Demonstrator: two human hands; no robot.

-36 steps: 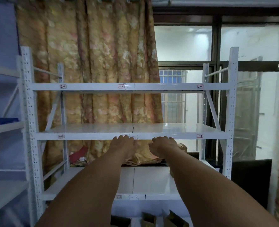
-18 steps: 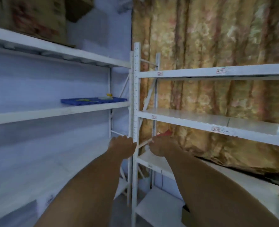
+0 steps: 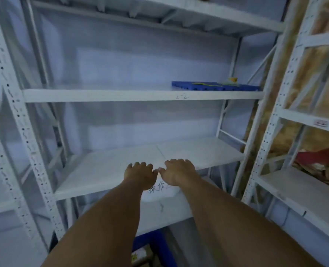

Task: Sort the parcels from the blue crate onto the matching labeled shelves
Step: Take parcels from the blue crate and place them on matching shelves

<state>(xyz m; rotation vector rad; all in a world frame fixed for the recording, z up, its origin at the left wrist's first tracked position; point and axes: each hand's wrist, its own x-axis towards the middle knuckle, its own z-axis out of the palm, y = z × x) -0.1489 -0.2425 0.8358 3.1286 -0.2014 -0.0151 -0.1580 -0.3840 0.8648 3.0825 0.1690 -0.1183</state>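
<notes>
My left hand [image 3: 139, 173] and my right hand [image 3: 177, 171] reach forward side by side, fingers drooping loosely, with nothing in either. They hover over the front edge of a white shelf board [image 3: 105, 170] that carries handwritten marks [image 3: 158, 187]. Below that shelf, between my forearms, part of the blue crate [image 3: 156, 245] shows, with a brown parcel [image 3: 140, 257] inside it. The beam of the shelf above [image 3: 121, 95] bears a small handwritten label [image 3: 182, 96].
A flat blue tray [image 3: 215, 86] with a small yellow item lies at the right end of the upper shelf. A second white rack [image 3: 264, 143] stands to the right, before a floral curtain [image 3: 318, 78]. A perforated upright [image 3: 23, 120] stands at left.
The view has swung left, from the rack before the curtain to the rack against the wall. Both hands stay stretched out in front, holding nothing.
</notes>
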